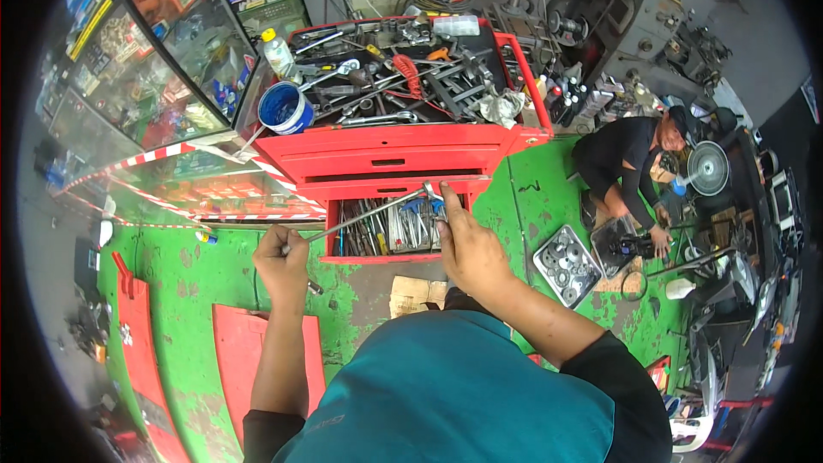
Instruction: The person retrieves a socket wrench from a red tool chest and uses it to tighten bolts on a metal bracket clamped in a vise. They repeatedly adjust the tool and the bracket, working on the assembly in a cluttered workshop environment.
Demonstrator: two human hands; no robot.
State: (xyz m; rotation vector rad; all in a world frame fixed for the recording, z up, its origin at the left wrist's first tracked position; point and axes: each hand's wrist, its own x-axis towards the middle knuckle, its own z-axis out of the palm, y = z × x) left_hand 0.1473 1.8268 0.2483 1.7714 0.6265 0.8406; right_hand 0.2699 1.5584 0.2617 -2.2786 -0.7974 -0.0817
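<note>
A long, slim metal wrench (367, 215) lies slantwise across the front of a red tool chest (360, 147), its right end higher. My left hand (281, 259) is closed round the lower left end. At the upper right end, my right hand (470, 250) grips near the head with thumb and fingers, which partly hide it. Below the wrench, a pulled-out drawer (369, 259) holds several screwdrivers, wrenches and blue-handled tools. The chest's top tray is heaped with wrenches, sockets and a ratchet (343, 69).
A blue tub (285, 109) and a yellow-capped bottle (277, 51) stand at the chest's left corner. Glass display cases (129, 60) rise at left. Red panels (144, 351) lie on the green floor. At right, a person crouches over parts beside a metal tray (566, 267).
</note>
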